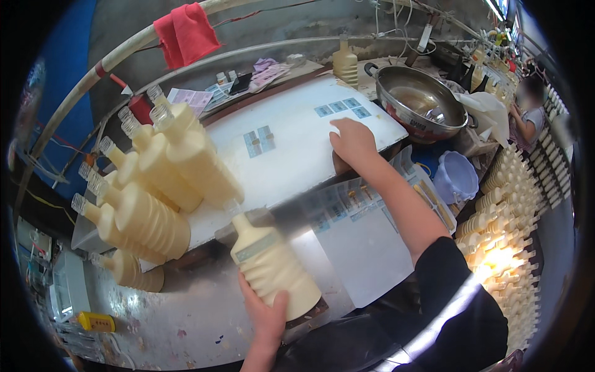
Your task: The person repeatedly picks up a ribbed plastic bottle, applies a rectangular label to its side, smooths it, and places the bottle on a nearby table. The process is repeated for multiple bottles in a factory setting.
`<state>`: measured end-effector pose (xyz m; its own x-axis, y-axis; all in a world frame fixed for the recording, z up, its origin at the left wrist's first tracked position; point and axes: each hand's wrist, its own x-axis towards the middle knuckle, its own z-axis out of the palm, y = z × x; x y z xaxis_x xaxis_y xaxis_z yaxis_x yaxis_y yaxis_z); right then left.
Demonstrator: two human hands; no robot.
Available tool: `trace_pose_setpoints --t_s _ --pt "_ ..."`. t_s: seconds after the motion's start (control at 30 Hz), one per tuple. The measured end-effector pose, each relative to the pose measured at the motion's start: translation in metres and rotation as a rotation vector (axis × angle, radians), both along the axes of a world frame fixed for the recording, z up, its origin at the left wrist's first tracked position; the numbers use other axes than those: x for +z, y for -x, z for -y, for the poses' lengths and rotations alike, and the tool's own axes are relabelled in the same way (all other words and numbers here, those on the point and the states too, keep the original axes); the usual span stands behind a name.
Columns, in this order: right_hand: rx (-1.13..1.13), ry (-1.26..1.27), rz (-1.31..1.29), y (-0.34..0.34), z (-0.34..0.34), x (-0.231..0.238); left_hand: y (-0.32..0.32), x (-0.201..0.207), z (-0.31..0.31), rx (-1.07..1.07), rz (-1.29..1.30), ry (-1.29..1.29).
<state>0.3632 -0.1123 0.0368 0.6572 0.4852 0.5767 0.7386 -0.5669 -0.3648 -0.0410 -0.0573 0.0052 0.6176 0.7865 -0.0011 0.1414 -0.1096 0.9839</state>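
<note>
My left hand [265, 313] grips a cream-coloured, ribbed bottle [282, 279] low on its side. The bottle leans with its clear neck toward the white board, and a grey-blue label [256, 247] lies across its shoulder. Over the right part of the white board [282, 161], my right hand [353, 141] has its fingers curled together; whatever is at the fingertips is too small to make out. Just beyond that hand lie several small blue labels [338, 108]. Two more blue labels [259, 141] lie farther left on the board.
Several cream bottles [155, 173] crowd the left side. A large metal pan [418, 99] stands at the far right, above a pale blue bucket [457, 178]. Sheets of labels [365, 242] hang at the board's near edge. Rows of bottles [502, 248] fill the right, near another person [528, 118].
</note>
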Motion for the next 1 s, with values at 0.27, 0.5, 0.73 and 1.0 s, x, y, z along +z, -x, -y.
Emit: trace_pose_setpoints --t_s 0.27,0.5,0.73,1.0 --pt "-0.089 0.526 -0.135 -0.074 -0.052 0.016 0.002 -0.012 0.002 0.001 0.072 -0.01" --pt "0.257 0.81 -0.092 0.004 0.009 0.029 0.005 -0.011 0.003 0.013 0.049 -0.041" --pt "0.297 0.457 0.062 0.073 0.064 0.015 -0.001 -0.002 0.01 0.079 0.059 0.046" --pt "0.419 0.213 0.317 0.047 0.079 -0.001 0.031 -0.034 0.028 0.049 -0.006 -0.134"
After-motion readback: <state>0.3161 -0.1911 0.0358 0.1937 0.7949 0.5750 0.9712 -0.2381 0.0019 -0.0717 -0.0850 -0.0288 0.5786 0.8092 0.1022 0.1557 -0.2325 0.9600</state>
